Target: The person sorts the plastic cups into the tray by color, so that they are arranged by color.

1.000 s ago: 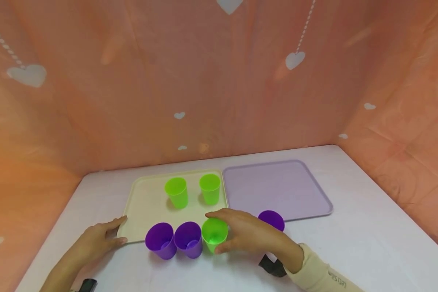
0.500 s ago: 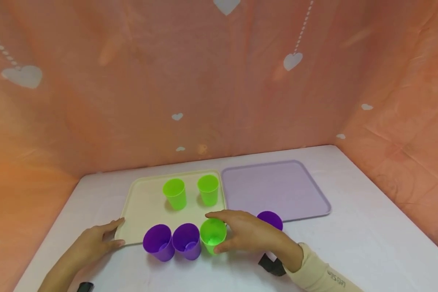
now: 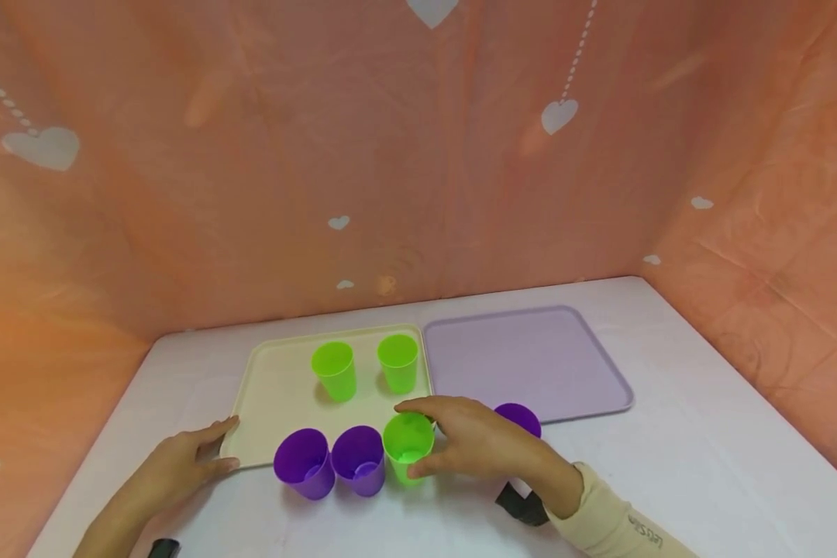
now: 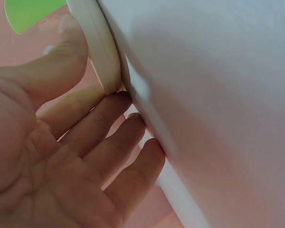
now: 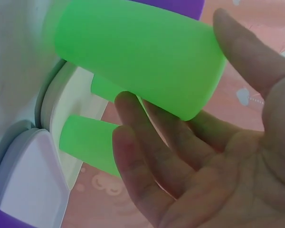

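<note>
My left hand (image 3: 177,469) holds the near left corner of the cream tray (image 3: 268,418). In the left wrist view the thumb lies along the tray's rim, and fingers touch the corner. My right hand (image 3: 477,438) grips a green cup (image 5: 137,52), thumb near its rim and fingers on the far side. This upright cup is in front of the tray, right of two purple cups: one in the middle (image 3: 359,465) and one at the left (image 3: 305,466). Two more green cups, left (image 3: 336,373) and right (image 3: 398,366), stand on the cream tray.
A lilac tray (image 3: 523,360) lies against the cream tray's right side. Behind my right wrist stands another purple cup (image 3: 519,418), partly hidden. The white tabletop (image 3: 669,465) meets a peach curtain (image 3: 460,194) at the back and sides.
The head view has shifted slightly. My right hand and the green cup in it have moved a little upward in view. The left hand stays at the tray corner.
</note>
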The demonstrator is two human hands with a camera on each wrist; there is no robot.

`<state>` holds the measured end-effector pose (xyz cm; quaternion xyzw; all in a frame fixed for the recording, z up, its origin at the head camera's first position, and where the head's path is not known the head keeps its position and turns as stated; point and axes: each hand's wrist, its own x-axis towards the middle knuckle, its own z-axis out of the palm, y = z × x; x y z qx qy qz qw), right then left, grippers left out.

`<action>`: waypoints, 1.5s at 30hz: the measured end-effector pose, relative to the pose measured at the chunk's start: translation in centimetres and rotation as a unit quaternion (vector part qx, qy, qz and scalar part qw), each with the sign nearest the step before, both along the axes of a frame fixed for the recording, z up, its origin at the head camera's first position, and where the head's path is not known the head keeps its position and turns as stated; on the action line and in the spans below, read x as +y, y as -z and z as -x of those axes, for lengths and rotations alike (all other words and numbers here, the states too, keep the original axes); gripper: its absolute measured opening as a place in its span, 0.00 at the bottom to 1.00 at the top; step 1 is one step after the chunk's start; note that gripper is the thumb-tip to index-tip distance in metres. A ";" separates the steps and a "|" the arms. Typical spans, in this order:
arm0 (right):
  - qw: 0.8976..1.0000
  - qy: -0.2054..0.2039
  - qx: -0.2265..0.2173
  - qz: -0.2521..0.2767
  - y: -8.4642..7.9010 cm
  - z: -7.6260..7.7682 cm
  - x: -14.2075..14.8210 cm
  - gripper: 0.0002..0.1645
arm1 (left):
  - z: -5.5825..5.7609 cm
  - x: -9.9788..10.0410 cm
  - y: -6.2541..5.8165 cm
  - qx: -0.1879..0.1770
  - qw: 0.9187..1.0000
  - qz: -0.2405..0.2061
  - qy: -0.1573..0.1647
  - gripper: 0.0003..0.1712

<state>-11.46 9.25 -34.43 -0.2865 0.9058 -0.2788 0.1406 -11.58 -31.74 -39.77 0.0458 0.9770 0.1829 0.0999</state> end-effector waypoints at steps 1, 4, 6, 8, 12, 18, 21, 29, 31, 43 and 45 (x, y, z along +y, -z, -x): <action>1.000 0.000 -0.001 0.001 0.0 0.0 0.0 0.45 | 0.0 0.0 0.0 0.001 1.000 0.000 0.001 0.45; 1.000 -0.001 -0.003 0.003 -0.2 0.1 0.1 0.46 | 0.0 0.0 -0.1 0.003 1.000 0.000 0.005 0.45; 1.000 -0.003 -0.003 0.006 -0.4 0.2 0.2 0.46 | 0.0 0.1 -0.2 0.004 1.000 0.001 0.008 0.45; 1.000 -0.004 -0.002 0.009 -0.5 0.2 0.3 0.46 | 0.1 0.1 -0.3 -0.002 1.000 0.000 0.007 0.45; 1.000 -0.005 -0.002 0.016 -0.6 0.2 0.4 0.46 | 0.1 0.1 -0.4 -0.009 1.000 -0.001 0.004 0.46; 0.999 -0.015 0.035 0.017 -1.1 0.3 0.4 0.45 | 0.1 0.0 -0.1 -0.010 1.000 -0.002 0.001 0.45; 0.998 -0.017 0.057 0.015 -1.8 0.5 0.5 0.45 | 0.1 0.0 -0.2 -0.009 1.000 -0.001 -0.001 0.45; 0.998 -0.007 0.068 0.016 -3.2 1.1 1.0 0.45 | 0.0 -0.1 -0.1 -0.002 1.000 -0.006 0.002 0.46; 0.997 -0.007 0.076 0.016 -3.6 1.2 1.1 0.45 | 0.0 -0.1 0.0 0.001 1.000 -0.006 0.003 0.46; 0.994 -0.011 0.108 0.015 -5.9 1.5 1.2 0.45 | 0.2 0.0 -0.1 -0.008 1.000 -0.003 -0.005 0.45; 0.994 -0.012 0.106 0.016 -6.2 1.5 1.1 0.46 | 0.2 0.0 -0.1 -0.009 1.000 -0.002 -0.010 0.45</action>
